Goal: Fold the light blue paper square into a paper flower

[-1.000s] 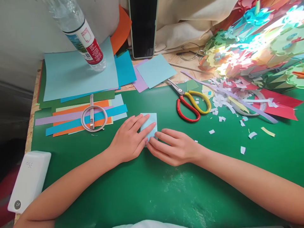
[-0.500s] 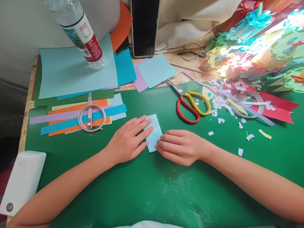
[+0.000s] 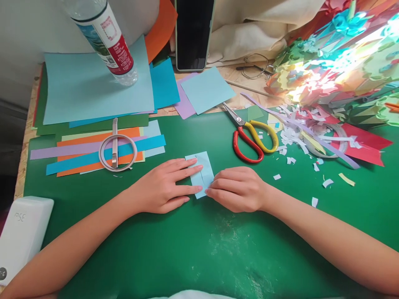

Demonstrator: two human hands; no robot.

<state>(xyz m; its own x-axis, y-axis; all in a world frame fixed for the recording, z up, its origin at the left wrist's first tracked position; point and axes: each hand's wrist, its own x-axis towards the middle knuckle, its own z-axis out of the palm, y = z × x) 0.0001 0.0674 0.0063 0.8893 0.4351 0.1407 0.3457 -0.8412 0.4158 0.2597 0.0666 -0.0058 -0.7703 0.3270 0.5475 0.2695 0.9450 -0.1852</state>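
A small folded piece of light blue paper (image 3: 204,168) lies on the green mat, with a lengthwise line down its middle. My left hand (image 3: 165,186) rests flat with fingers spread, its fingertips pressing on the paper's left part. At the right edge, my right hand (image 3: 239,189) has its fingers closed together, pinching the paper's lower right side. Just beyond, scissors (image 3: 246,133) with one red and one yellow handle lie with their blades toward the back.
Paper strips (image 3: 77,158) lie at left under a tape roll (image 3: 100,153). A water bottle (image 3: 115,50) stands on coloured sheets (image 3: 71,91). A phone (image 3: 193,33) leans at the back. Paper scraps (image 3: 291,133) and paper flowers (image 3: 352,54) fill the right. A white power bank (image 3: 28,232) sits near left.
My left hand's fingers have spread wider and shifted slightly, and more of the paper's left part shows. My right hand keeps its hold on the right edge. The view has shifted slightly.
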